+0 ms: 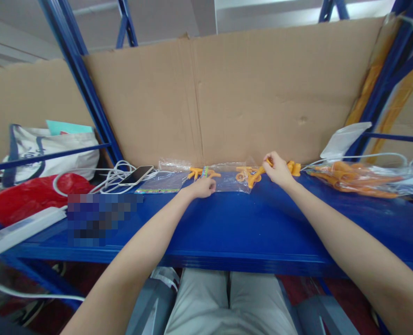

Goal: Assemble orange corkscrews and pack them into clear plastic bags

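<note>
"What's your right hand [278, 170] doing?"
"I have its fingers clamped on an orange piece [253, 179], near the desk's [234, 223] far edge."
"And your left hand [203, 187]?"
"Its fingers curl at a clear bag [227, 185]; I can't tell whether they grip it. A branched orange part [195, 173] lies just beyond, toward that far edge."

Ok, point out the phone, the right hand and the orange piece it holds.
Phone [135, 175], head view: dark flat face.
Right hand [278, 169], head view: back of the hand.
Orange piece [254, 178], head view: lower part.
</note>
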The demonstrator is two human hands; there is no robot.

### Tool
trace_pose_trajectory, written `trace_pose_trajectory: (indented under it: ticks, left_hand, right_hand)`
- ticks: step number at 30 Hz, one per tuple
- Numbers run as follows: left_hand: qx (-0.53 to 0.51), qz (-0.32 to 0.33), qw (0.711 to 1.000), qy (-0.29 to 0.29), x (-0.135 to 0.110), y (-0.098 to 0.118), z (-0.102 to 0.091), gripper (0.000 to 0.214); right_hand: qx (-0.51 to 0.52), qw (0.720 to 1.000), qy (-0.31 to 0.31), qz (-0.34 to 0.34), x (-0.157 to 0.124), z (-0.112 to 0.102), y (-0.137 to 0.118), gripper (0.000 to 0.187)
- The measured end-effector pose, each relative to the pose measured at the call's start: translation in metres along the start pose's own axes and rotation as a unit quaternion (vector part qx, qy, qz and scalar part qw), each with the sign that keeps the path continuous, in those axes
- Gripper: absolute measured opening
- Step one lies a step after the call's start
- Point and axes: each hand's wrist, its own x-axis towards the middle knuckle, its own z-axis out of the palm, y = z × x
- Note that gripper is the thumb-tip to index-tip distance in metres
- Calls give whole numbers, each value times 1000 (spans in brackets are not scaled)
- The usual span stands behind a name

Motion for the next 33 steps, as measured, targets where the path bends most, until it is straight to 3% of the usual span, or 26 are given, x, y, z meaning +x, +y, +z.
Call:
trace_pose_trajectory:
  ticks: [6,12,18,24,33]
  left_hand:
    - [51,-14,999,3,-5,9,-5,12]
    - [78,34,990,115,1,40,-6,36]
    - [104,99,988,48,32,69,0,54]
    - [97,103,988,59,52,74,2,29]
    - [79,134,980,121,64,70,-4,22]
  right_hand:
    - [25,999,-28,11,3,0,1,7]
    - [13,999,-28,15,0,-2,-6,10]
    - [19,998,-29,52,0,0,-7,7]
    - [30,997,-26,68,2,4,-2,6]
    - [148,982,-22,113,8,9,13,8]
